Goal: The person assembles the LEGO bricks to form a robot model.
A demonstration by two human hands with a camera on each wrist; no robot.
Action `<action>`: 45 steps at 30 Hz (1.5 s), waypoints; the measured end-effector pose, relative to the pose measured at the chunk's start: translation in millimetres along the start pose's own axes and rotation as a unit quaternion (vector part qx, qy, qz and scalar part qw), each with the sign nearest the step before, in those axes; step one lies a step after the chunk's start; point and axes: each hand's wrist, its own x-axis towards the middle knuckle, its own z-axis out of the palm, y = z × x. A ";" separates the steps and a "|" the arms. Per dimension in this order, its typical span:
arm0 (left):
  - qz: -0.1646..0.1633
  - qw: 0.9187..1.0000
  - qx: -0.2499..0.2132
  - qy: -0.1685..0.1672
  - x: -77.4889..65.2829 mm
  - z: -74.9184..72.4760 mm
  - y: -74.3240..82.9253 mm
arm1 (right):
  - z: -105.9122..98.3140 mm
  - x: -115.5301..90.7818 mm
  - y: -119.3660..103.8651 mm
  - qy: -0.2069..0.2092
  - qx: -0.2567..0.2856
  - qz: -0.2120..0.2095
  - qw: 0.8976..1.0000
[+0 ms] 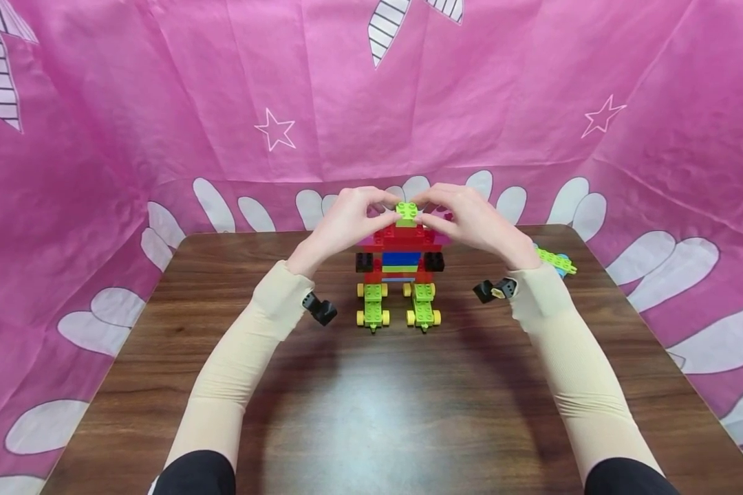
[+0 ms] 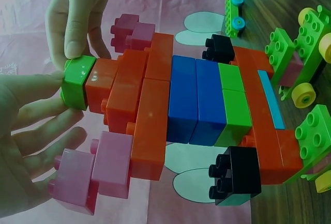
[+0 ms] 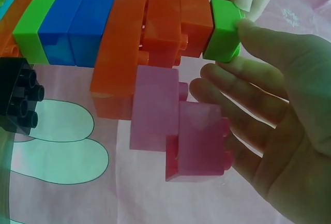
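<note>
A tall figure of toy building bricks stands on wheels in the middle of the table. Its top piece is a lime-green brick (image 1: 406, 214), set on red bricks (image 1: 402, 238). From one side my left hand (image 1: 349, 220) pinches this green brick with thumb and fingertips; my right hand (image 1: 473, 216) does the same from the other side. Pink bricks (image 2: 114, 162) step out below the hands. Farther down come blue bricks (image 2: 183, 100), a green layer and black bricks (image 2: 240, 169) at both sides. Two lime-green wheeled bases (image 1: 373, 302) with yellow wheels carry the figure.
On the table's back right, partly behind the right forearm, lies a lime-green base with blue wheels (image 1: 556, 261). A pink patterned cloth (image 1: 340, 124) hangs behind the wooden table (image 1: 371, 405) and along its sides. Black wrist cameras (image 1: 319, 309) stick out from both sleeves.
</note>
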 end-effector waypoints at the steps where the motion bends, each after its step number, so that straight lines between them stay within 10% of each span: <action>1: -0.001 1.000 0.001 -0.001 0.4 0.0 0.4 | -0.4 0.0 0.0 0.000 0.004 0.000 1.000; 45: -0.017 0.999 0.018 -0.022 2.0 -1.0 9.7 | -5.3 3.3 -6.5 -0.013 -0.002 -0.008 1.000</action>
